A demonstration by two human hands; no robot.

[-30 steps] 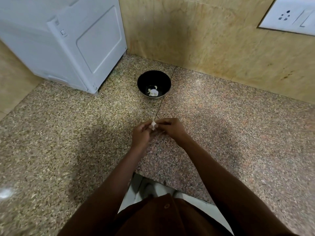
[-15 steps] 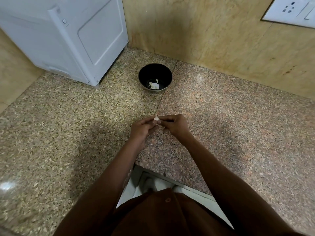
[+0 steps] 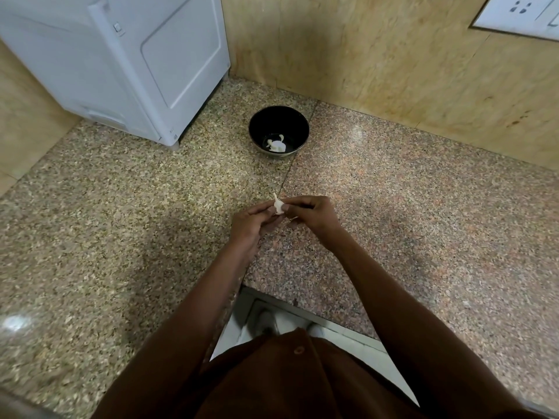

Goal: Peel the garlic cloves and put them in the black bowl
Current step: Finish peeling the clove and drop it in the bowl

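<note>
Right at the middle of the frame, a garlic clove [image 3: 278, 206] sits pinched between the fingertips of the left hand [image 3: 249, 223] and the right hand [image 3: 313, 213], both curled round it above the speckled granite counter [image 3: 121, 222], its pale pointed tip sticking up between them. Well apart, further up the frame, stands the black bowl [image 3: 278, 132] (white peeled pieces [image 3: 276, 145] lie in its bottom), near a white appliance [image 3: 127, 62] at upper left.
</note>
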